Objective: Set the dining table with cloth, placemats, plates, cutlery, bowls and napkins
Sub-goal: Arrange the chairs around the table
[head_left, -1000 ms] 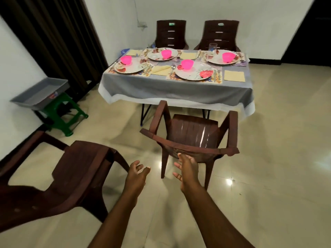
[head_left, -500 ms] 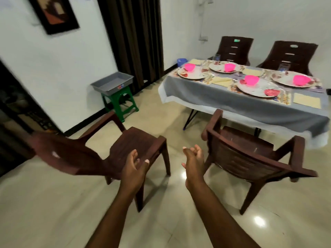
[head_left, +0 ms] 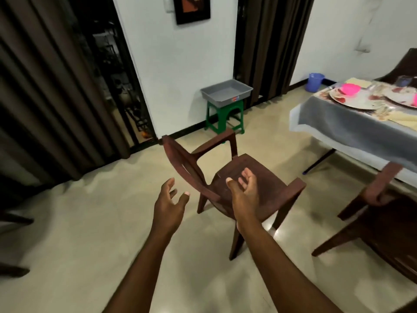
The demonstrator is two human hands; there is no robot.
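Observation:
The dining table [head_left: 352, 129] stands at the right edge under a grey cloth, with floral plates [head_left: 354, 100], a pink bowl [head_left: 350, 89] and a yellow napkin [head_left: 404, 119] on it. A brown plastic chair [head_left: 268, 175] stands on the floor in the middle of the view. My left hand [head_left: 170, 206] hovers empty with relaxed fingers, just left of the chair's backrest. My right hand [head_left: 244, 195] is held over the chair seat with its fingers spread, holding nothing.
A second brown chair [head_left: 383, 218] stands at the right by the table. A grey tray [head_left: 226, 92] sits on a green stool [head_left: 225, 118] against the wall. A blue bucket [head_left: 316, 81] is in the far corner. Dark curtains [head_left: 45, 86] hang at the left.
My view has swung left, away from the table toward the lone chair. Both empty hands now reach at that chair, the right one over its seat.

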